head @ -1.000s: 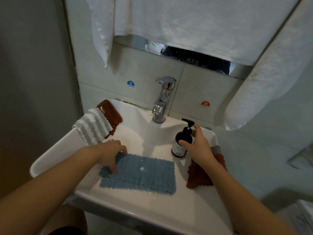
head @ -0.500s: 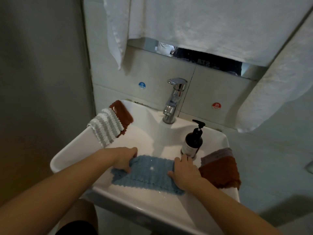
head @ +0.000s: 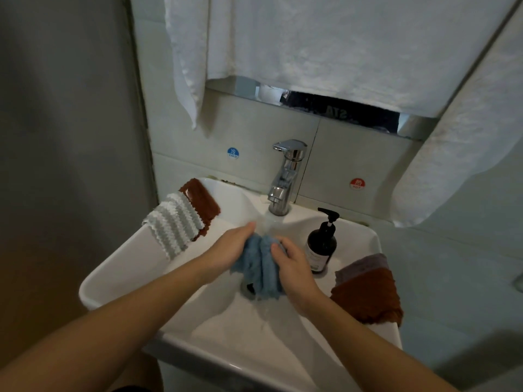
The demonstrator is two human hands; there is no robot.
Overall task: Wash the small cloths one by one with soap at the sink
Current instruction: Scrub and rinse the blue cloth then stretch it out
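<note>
Under the tap [head: 285, 176], over the drain of the sink [head: 119, 275], both hands bunch a blue cloth [head: 261, 267] in the running water. Left hand [head: 233, 250] grips the cloth's left side, its fingers [head: 249, 227] wrapped round the fold and reaching up into the stream; right hand [head: 294, 267] grips the right side, its fingers [head: 278, 246] curled into the fabric. Between them the cloth hangs crumpled, its lower edge dripping just above the drain.

As a judgement, the task is early to midway: this cloth is being wetted or rubbed, and whether soap is on it cannot be told. A white cloth [head: 172, 224] lies over a brown cloth [head: 202, 202] on the sink's left rim; a second brown cloth [head: 368, 298], with a grey-purple cloth [head: 365, 264] showing beneath its far edge, lies on the right rim. Which pile is washed and which is waiting cannot be told, so several cloths may remain. A dark soap bottle [head: 321, 247] with a pump stands just beside the right hand, near the tap.

The sink is white, set in a corner against pale tiles bearing a blue cold sticker [head: 233, 153] and a red hot sticker [head: 357, 183]. White towels [head: 311, 46] hang above, partly covering a mirror [head: 339, 111].
</note>
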